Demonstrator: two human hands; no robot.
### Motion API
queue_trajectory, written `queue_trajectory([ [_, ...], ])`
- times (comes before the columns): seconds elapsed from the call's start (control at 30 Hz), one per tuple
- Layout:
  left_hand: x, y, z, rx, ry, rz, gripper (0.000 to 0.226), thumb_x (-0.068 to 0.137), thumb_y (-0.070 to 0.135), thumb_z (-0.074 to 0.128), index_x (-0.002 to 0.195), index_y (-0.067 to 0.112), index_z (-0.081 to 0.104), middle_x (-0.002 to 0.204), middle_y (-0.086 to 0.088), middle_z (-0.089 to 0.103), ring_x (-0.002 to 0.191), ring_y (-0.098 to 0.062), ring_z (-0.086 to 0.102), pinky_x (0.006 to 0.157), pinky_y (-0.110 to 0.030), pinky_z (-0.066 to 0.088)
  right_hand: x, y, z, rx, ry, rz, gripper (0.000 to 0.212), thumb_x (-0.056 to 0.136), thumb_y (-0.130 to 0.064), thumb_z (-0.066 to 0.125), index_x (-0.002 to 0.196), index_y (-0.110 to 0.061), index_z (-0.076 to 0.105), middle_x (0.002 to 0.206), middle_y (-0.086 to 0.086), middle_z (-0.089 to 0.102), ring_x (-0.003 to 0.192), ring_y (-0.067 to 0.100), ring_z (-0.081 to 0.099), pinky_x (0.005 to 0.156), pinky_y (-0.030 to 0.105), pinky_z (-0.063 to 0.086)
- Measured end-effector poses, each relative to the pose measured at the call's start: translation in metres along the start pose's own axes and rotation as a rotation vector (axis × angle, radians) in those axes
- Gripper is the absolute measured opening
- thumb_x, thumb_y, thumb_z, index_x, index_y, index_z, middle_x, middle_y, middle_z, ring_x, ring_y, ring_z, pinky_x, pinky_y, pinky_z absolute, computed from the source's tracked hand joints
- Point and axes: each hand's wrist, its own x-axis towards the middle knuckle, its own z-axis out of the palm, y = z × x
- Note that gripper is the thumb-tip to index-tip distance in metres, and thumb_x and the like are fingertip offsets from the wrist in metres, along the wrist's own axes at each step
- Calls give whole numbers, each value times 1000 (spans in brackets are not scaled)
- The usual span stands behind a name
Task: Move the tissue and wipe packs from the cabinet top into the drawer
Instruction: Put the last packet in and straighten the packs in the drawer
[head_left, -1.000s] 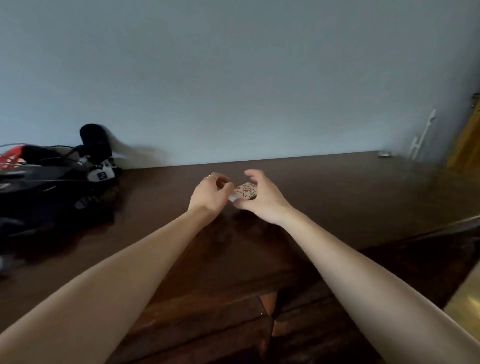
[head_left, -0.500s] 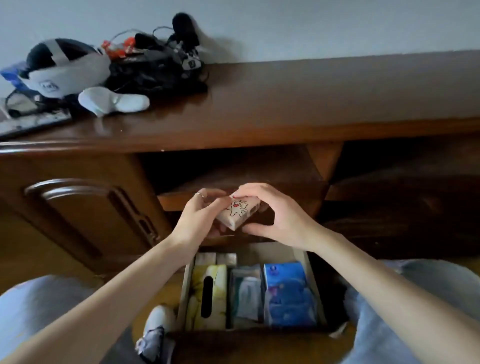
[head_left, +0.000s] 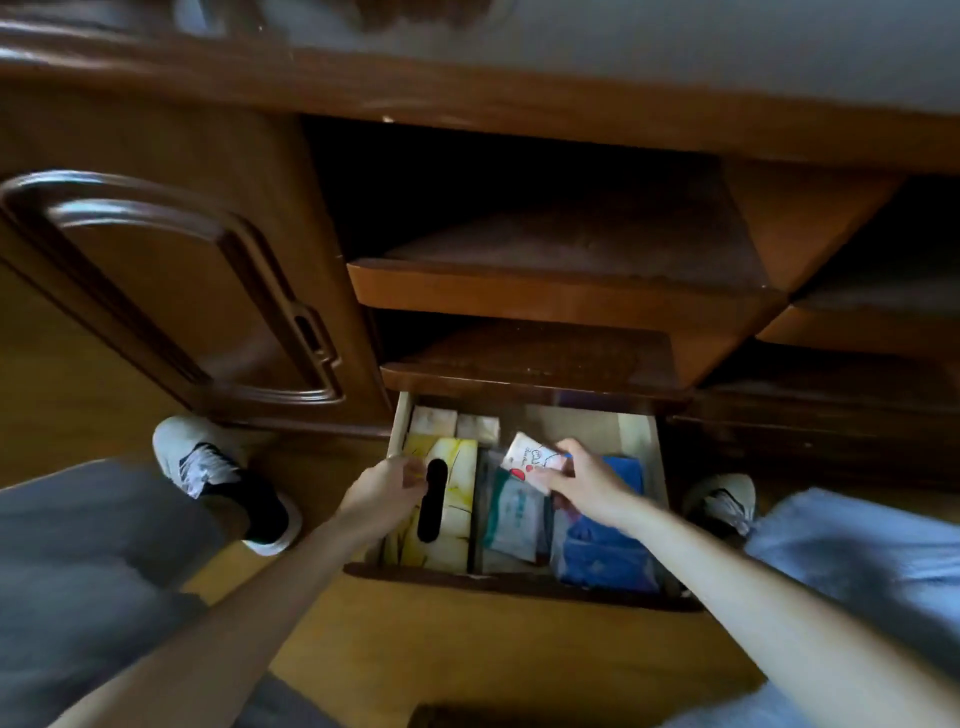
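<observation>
The right hand (head_left: 582, 480) pinches a small tissue pack (head_left: 530, 460) above the open drawer (head_left: 652, 447). The left hand (head_left: 382, 491), fingers loosely curled, holds nothing and hovers over the yellow tissue box (head_left: 452, 499). Beyond, bare shelves (head_left: 545, 291).

The cabinet (head_left: 171, 291) is dark, glossy varnished wood, its shelves (head_left: 545, 291) catching a smooth sheen; the drawer (head_left: 641, 441) shows pale, matt bare wood inside; the packs (head_left: 602, 556) at its right wall look like shiny plastic film; the yellow tissue box (head_left: 452, 514) looks like matt card; the floor (head_left: 467, 644) is smooth, yellowish wood.
</observation>
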Motion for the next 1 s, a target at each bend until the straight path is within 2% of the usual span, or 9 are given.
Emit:
queue_trajectory([
  [0.07, 5, -16, 13, 69, -34, 27, 29, 99, 36, 52, 126, 28, 61, 114, 9, 67, 89, -10, 67, 80, -38, 59, 22, 7, 12, 76, 15, 114, 68, 100, -50, 59, 156, -21, 32, 135, 6, 60, 98, 20, 65, 69, 27, 50],
  [0.13, 5, -22, 21, 135, -47, 88, 32, 99, 37, 52, 128, 29, 61, 116, 9, 67, 94, -11, 66, 77, -34, 59, 41, 10, 24, 145, 26, 176, 74, 100, -51, 57, 160, -21, 26, 134, 9, 61, 94, 20, 65, 65, 29, 50],
  [0.23, 2, -24, 31, 148, -22, 182, 26, 100, 36, 54, 123, 29, 64, 116, 8, 67, 95, -10, 64, 72, -25, 55, 74, 3, 36, 195, 56, 153, 60, 103, -47, 54, 154, -20, 37, 115, 6, 68, 80, 16, 64, 62, 29, 51],
  [0.37, 0, -28, 36, 99, 27, 192, 29, 100, 31, 57, 127, 28, 65, 122, 12, 65, 106, -4, 61, 74, -7, 44, 123, -14, 43, 199, 69, 85, 48, 104, -44, 50, 143, -16, 48, 129, 6, 63, 116, 30, 60, 102, 47, 50],
  [0.47, 4, -31, 32, 36, 74, 171, 28, 100, 30, 57, 127, 28, 65, 120, 13, 63, 106, 1, 57, 77, -4, 41, 148, -18, 48, 111, 47, 64, 40, 103, -49, 51, 129, -21, 61, 128, 4, 65, 110, 26, 61, 96, 40, 51],
  [0.57, 10, -32, 31, 6, 119, 143, 26, 99, 29, 56, 124, 29, 66, 116, 16, 60, 105, 0, 56, 76, -4, 41, 163, -11, 56, -75, -57, 39, 60, 101, -58, 51, 153, -31, 42, 150, 2, 50, 128, 29, 54, 98, 36, 46],
  [0.7, 19, -36, 36, -7, 133, 123, 26, 98, 27, 58, 122, 29, 67, 114, 16, 61, 105, -1, 56, 77, -8, 42, 175, -4, 68, -89, -186, 35, 76, 101, -56, 53, 163, -25, 21, 168, 5, 28, 149, 33, 34, 118, 54, 34],
  [0.8, 23, -38, 41, -24, 122, 125, 26, 98, 26, 58, 122, 30, 66, 114, 18, 59, 105, 2, 54, 76, -3, 39, 181, -7, 67, -124, -183, 17, 82, 99, -54, 57, 164, -22, 17, 166, 7, 31, 147, 33, 38, 114, 52, 38],
  [1.0, 29, -35, 40, -3, 133, 164, 28, 99, 27, 58, 125, 29, 65, 118, 17, 59, 112, -1, 55, 81, -4, 38, 188, -8, 65, -62, -222, 122, 95, 93, -58, 65, 163, -14, 18, 169, 11, 21, 153, 31, 25, 120, 52, 26],
])
